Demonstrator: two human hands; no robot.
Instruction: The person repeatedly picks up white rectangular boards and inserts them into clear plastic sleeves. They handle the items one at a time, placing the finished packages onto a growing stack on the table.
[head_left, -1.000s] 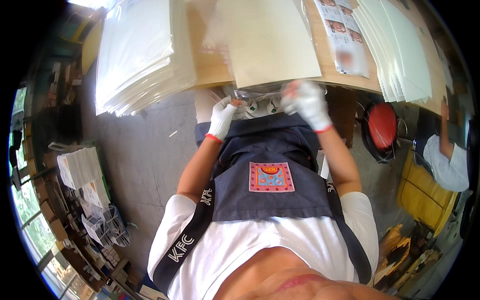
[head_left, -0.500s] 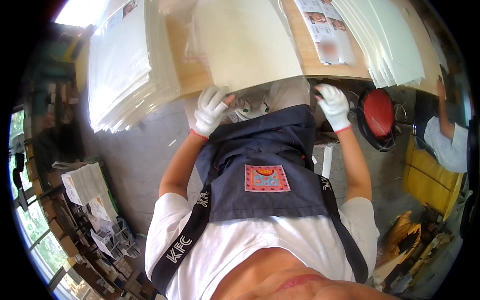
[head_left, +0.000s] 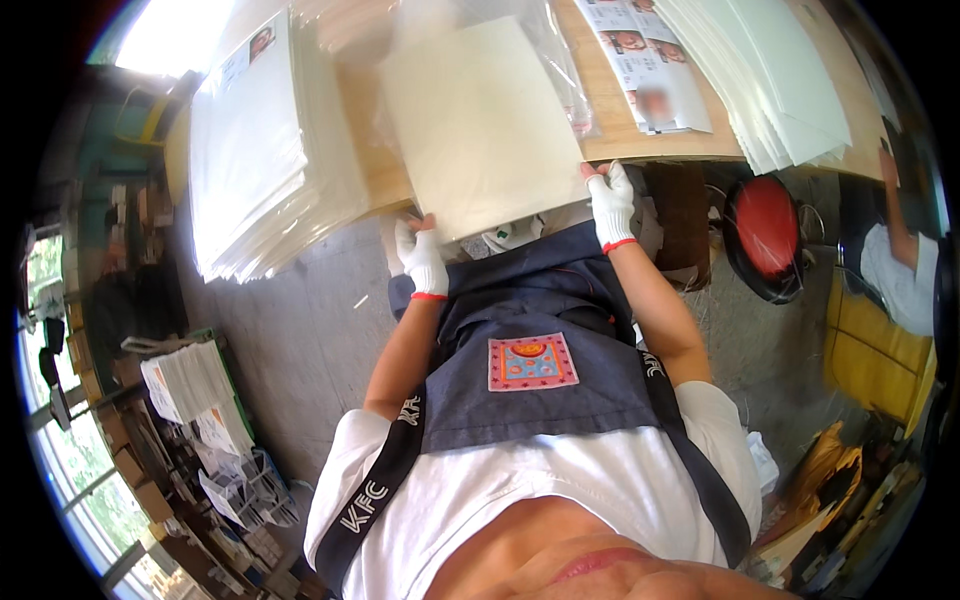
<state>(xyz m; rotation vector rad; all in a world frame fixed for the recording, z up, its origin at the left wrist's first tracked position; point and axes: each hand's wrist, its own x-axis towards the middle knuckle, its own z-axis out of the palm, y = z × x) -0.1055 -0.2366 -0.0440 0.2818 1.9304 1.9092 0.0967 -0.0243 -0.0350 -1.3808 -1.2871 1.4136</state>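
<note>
A cream-coloured flat board [head_left: 490, 130] lies over the near edge of the wooden table [head_left: 360, 110], tilted a little. My left hand [head_left: 420, 258], in a white glove with bare fingertips, is closed at its near left corner. At the near right corner my right hand [head_left: 611, 205], gloved the same way, pinches the board's edge. A clear plastic bag [head_left: 562, 75] shows beyond the board's right side; how far it lies under or around the board I cannot tell.
At the left rises a stack of plastic-sleeved white sheets [head_left: 250, 150]. Printed labels with photos [head_left: 655, 65] and fanned pale sheets [head_left: 765, 90] lie at the right. A red round-seated stool [head_left: 763, 230] stands below; a co-worker's sleeve [head_left: 897, 280] shows at the far right.
The board has shifted toward me and turned slightly. My right hand has moved left onto its corner, and my left hand has come lower. The plastic no longer hangs over the front edge.
</note>
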